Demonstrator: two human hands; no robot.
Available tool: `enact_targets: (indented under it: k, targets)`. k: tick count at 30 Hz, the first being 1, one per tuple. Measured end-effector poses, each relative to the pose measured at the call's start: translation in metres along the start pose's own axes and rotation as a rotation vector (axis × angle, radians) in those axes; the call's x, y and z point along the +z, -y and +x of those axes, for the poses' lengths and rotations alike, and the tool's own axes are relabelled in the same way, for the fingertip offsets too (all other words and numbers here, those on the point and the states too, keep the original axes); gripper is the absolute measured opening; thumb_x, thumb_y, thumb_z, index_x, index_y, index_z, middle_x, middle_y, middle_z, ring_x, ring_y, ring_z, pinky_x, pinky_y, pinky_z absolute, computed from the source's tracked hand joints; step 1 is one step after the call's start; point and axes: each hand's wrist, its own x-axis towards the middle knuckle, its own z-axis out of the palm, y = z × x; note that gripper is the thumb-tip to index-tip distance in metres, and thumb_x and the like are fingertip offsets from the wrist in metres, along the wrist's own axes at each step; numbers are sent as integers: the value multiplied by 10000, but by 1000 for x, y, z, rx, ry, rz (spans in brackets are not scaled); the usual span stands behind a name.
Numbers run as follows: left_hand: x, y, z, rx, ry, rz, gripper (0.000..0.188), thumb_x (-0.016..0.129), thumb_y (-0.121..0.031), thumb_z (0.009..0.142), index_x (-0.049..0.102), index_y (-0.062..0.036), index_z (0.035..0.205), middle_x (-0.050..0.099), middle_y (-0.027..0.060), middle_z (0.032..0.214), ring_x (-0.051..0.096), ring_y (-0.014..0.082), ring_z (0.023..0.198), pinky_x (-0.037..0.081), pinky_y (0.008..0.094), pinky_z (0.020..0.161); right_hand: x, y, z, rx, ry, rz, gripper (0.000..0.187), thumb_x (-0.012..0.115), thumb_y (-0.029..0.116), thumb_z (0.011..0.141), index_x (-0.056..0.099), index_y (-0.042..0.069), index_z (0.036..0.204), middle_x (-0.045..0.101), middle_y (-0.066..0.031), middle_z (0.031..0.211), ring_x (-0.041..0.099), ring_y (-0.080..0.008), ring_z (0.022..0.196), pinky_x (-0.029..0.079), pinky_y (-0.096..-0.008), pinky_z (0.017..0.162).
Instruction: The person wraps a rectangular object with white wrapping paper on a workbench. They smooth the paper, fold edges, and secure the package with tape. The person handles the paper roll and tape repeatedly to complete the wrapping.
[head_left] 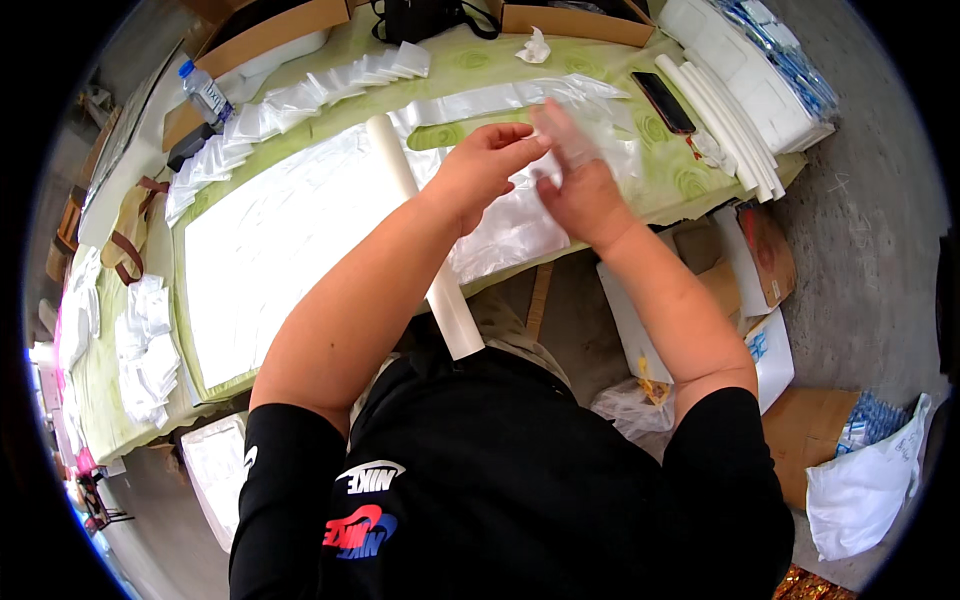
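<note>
My left hand [480, 170] hangs over the table, thumb and forefinger drawn together in a pinch; whatever lies between the tips is too small to make out. Close beside it on the right is my right hand [585, 190], its fingers smeared by motion. Beneath both hands spreads clear plastic film [510, 235], crinkled and shiny. A white roll or tube [455, 315] slants from the table past its near edge, partly behind my left forearm. Left of it lies a large white sheet [280, 250].
Small clear packets [290, 105] lie in an overlapping row along the back, near a water bottle [205, 92]. At right are a phone [663, 103], white tubes [730, 130] and a white foam box [740, 80]. Cartons [760, 255] and a white bag [865, 500] stand below.
</note>
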Motion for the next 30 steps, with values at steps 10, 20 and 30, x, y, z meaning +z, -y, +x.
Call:
enact_targets:
  k: [10,20,30]
  targets:
    - [-112,-26,-66,200,-258,-179,147,697,-221,986,630,-121,1071,636,1,956,629,146,913,538,366,922,-17,-88,-41,735,9,-137,896,766,320,890,285,68,1603,505,-261,1499,485,-381,1399,390,-439,1154]
    - [-291,40,-194,-192,-735,505,440,750,-218,906,596,-79,1294,676,10,1032,625,117,964,497,287,842,-15,-44,-65,249,-205,34,331,676,61,921,652,32,1249,645,-145,1314,585,-311,1247,436,-395,1099]
    - [-157,52,-125,735,-563,848,366,702,7,842,632,-54,1196,633,162,1284,578,361,1223,450,425,1064,41,70,-52,29,-72,183,278,704,15,835,710,83,1104,653,-124,1286,548,-361,1288,424,-451,1113]
